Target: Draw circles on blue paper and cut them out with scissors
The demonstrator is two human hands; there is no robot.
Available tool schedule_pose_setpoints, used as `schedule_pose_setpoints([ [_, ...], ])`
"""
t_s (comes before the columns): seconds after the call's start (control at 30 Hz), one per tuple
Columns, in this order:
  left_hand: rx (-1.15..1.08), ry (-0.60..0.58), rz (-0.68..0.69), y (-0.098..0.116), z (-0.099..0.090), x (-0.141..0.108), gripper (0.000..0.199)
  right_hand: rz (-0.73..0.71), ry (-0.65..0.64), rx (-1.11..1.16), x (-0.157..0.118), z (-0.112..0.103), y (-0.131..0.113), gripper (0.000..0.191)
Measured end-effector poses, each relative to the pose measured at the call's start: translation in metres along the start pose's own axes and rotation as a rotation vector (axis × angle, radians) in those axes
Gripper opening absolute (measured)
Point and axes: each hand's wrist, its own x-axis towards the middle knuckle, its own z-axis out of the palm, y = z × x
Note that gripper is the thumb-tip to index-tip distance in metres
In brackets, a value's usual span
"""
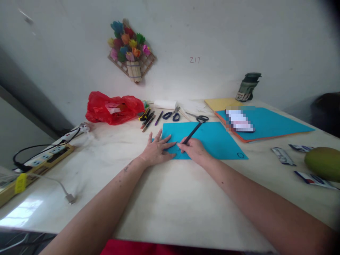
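A blue sheet of paper lies flat on the table in front of me. My left hand rests on its left end with the fingers spread. In my right hand is a black marker, gripped between thumb and fingers and slanting up to the right. Its tip is low over the paper near my left fingertips; whether it touches is hidden. A small black drawn circle shows at the sheet's lower right corner.
Behind the paper lie scissors, more scissors, several pens and a red plastic bag. To the right are stacked coloured sheets under a phone, a bottle and a green fruit. A power strip runs along the left.
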Motion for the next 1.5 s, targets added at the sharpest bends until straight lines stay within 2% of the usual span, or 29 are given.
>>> schedule_pose_setpoints([
  [1.5, 0.002, -0.006, -0.001, -0.0009, 0.0007, 0.0010, 0.060, 0.012, -0.006, -0.031, -0.0020, -0.0006, -0.0028, 0.021],
])
